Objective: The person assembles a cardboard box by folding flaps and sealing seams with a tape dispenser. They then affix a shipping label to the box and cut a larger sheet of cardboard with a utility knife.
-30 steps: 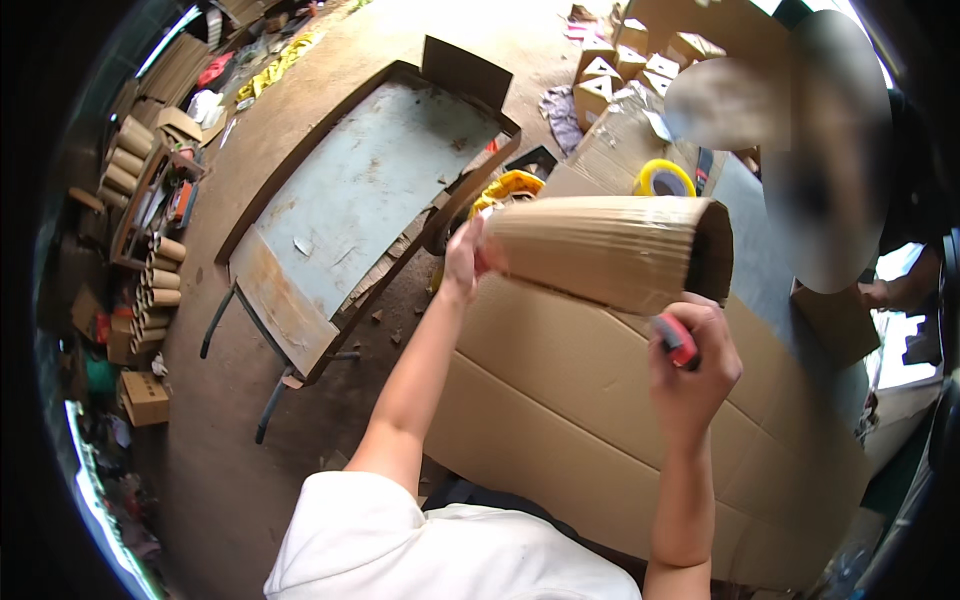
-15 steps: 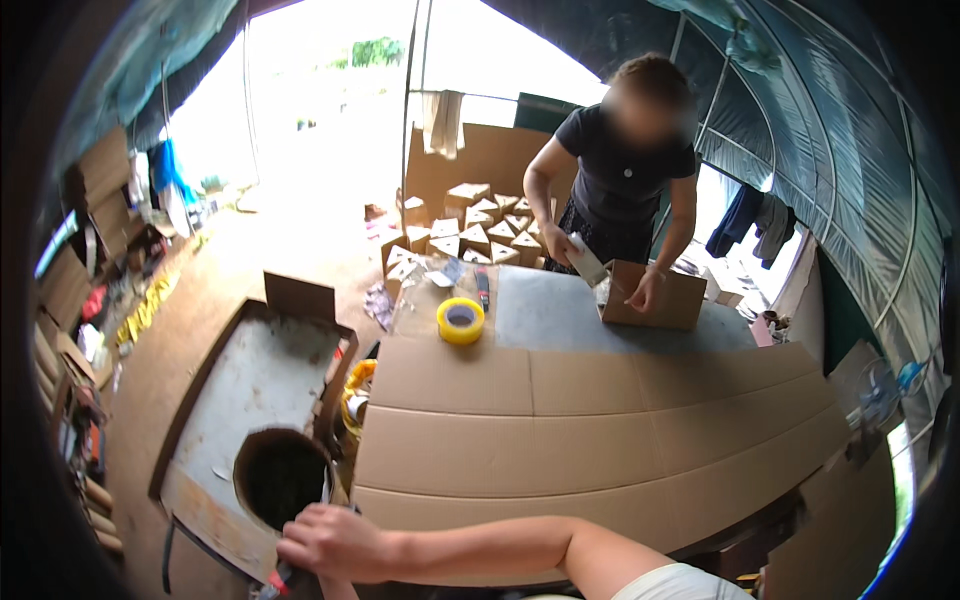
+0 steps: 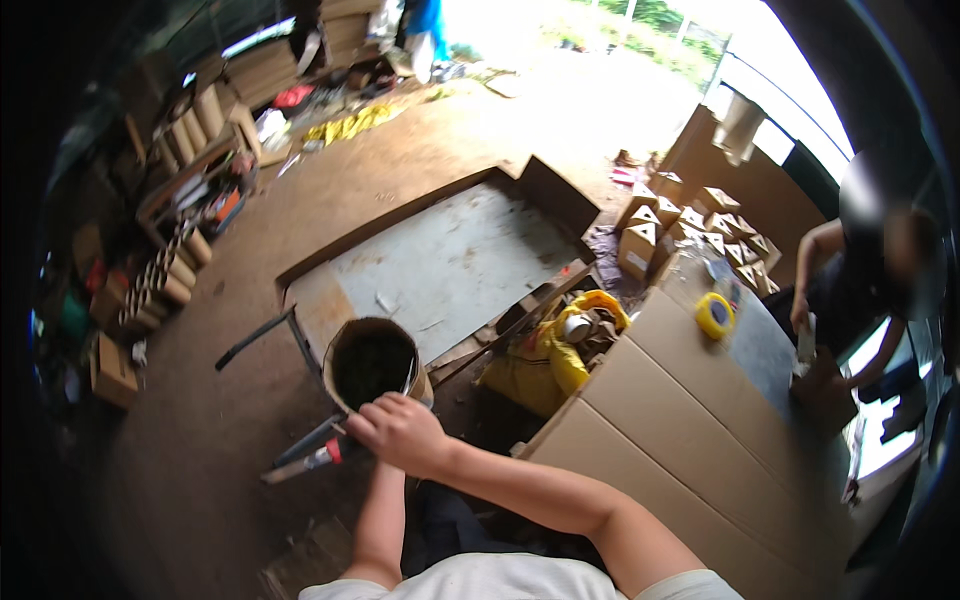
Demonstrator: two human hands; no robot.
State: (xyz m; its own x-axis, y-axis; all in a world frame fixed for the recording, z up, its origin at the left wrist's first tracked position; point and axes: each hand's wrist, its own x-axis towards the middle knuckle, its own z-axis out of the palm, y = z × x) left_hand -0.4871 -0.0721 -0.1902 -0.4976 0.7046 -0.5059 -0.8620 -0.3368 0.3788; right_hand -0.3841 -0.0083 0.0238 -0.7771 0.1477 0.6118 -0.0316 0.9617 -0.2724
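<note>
My right hand (image 3: 402,432) is closed at the near rim of a round brown cardboard drum (image 3: 428,392), its arm crossing over my left forearm (image 3: 382,525). What its fingers grip is hidden. My left hand lies behind the right one, so its fingers do not show. Below the right hand's fingertips, a stick-like tool (image 3: 312,462) with a red-and-white part juts out to the left. Inside the drum is dark green material (image 3: 368,368). A thin pale strip (image 3: 409,375) stands against the drum's inner right side.
Beyond the drum lies a shallow grey tray-like surface (image 3: 450,255) with cardboard edges. A yellow sack (image 3: 540,372) sits beside the cardboard-covered table (image 3: 640,410). Yellow tape (image 3: 714,315) rests there. A co-worker (image 3: 870,270) handles a carton (image 3: 825,395) at right, near several small boxes (image 3: 640,245).
The view has swung left and down, so the drum and both my forearms show more fully. The co-worker and table now appear farther right. My right hand remains by the drum's near rim.
</note>
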